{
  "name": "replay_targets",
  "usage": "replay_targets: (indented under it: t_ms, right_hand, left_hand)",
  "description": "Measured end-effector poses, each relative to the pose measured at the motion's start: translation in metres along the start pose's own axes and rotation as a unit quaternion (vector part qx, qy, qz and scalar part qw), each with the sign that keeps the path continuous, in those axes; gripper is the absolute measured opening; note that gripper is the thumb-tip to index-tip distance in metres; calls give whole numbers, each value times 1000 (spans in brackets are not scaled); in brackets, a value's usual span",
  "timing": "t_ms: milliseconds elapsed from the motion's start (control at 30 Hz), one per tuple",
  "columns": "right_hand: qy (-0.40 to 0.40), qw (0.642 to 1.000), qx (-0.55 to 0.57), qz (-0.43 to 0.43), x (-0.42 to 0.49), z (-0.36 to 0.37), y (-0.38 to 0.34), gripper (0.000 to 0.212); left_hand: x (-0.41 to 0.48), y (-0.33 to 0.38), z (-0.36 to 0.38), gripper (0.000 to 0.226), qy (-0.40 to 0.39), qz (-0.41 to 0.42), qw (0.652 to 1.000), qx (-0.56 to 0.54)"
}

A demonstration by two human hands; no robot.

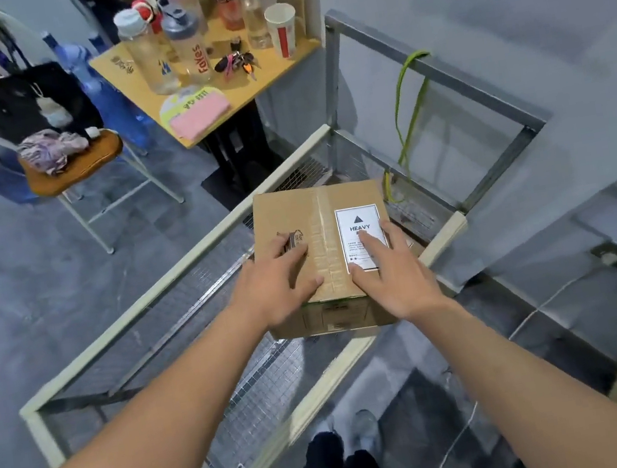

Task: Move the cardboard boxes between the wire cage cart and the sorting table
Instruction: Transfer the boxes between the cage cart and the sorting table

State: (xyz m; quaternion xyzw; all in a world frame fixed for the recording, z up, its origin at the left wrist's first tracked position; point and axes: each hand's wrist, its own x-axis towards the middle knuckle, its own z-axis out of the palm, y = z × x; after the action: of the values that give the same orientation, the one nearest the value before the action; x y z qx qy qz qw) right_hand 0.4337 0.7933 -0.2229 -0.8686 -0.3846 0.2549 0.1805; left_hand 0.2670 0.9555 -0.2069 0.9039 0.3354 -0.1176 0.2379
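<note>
Indoors, a person's left hand [278, 279] and right hand [391, 277] lie flat on top of a taped cardboard box [287, 213], fingers straight and spread, gripping nothing. The right fingers cover part of a white "HEAVY" label [358, 225]. The box sits within the frame of a wire cage cart [128, 311], toward its 1 o'clock corner; what it rests on cannot be told. At 12 o'clock a yellow counter [272, 66] carries bottles, a paper cup [281, 30] and keys [235, 62]. A chair [83, 165] stands at 10 o'clock on the grey floor [21, 282]; a painted grey wall [491, 40] rises at 2 o'clock.
</note>
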Motion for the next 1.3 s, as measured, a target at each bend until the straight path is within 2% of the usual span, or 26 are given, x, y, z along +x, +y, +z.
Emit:
replay_targets:
  t_ms: [100, 233, 433, 633, 833, 1067, 1300]
  right_hand:
    - [-35, 999, -6, 3, 29, 11, -1, 66]
    - [-33, 999, -28, -22, 64, 38, -2, 63]
    - [-73, 996, -52, -27, 106, 80, 7, 67]
    - [-100, 990, -76, -66, 156, 108, 31, 56]
    - [-188, 975, -93, -73, 211, 142, 73, 54]
    - [-273, 951, -125, -76, 256, 178, 113, 52]
    - [-313, 933, -152, -91, 286, 222, 141, 53]
  left_hand:
    - [21, -22, 17, 79, -11, -20, 1000, -20]
    - [49, -51, 41, 82, -21, -44, 997, -52]
    - [74, -85, 69, 86, -39, -77, 993, -78]
    - [100, -93, 110, 80, -39, -119, 983, -138]
    - [133, -88, 163, 79, -96, -213, 960, -158]
    - [165, -87, 227, 75, -145, -238, 943, -185]
    - [184, -100, 279, 77, -157, -263, 925, -224]
